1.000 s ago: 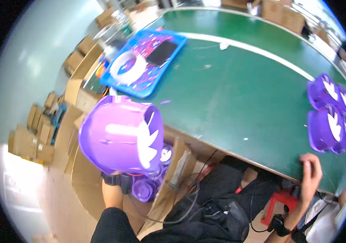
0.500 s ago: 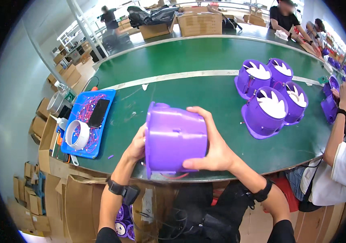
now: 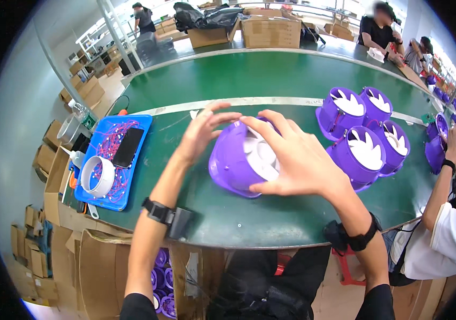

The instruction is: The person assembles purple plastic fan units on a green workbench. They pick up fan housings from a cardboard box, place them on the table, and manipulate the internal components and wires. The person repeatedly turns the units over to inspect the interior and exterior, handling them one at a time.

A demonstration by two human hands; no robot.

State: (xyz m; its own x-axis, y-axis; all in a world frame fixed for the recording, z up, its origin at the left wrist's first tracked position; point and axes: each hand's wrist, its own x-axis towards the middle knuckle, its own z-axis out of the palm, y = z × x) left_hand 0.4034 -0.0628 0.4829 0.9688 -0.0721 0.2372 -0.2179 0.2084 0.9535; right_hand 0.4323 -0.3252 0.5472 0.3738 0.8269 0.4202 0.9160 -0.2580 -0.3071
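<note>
Right hand (image 3: 305, 154) spans the right side of the purple housing (image 3: 229, 162), thumb at the near rim and fingers at the far rim; whether it grips firmly cannot be told. Left hand (image 3: 200, 136), loosely open, is at the housing's left side with nothing seen in its grasp. The housing is at mid-table, its opening inclined right. For sound handling, bear on the outer wall, keep fingertips clear of the white fan (image 3: 260, 154), and support the flange evenly on the table (image 3: 270, 226). Four similar housings (image 3: 351, 166) stand right; a blue tray (image 3: 130, 181) lies left.
</note>
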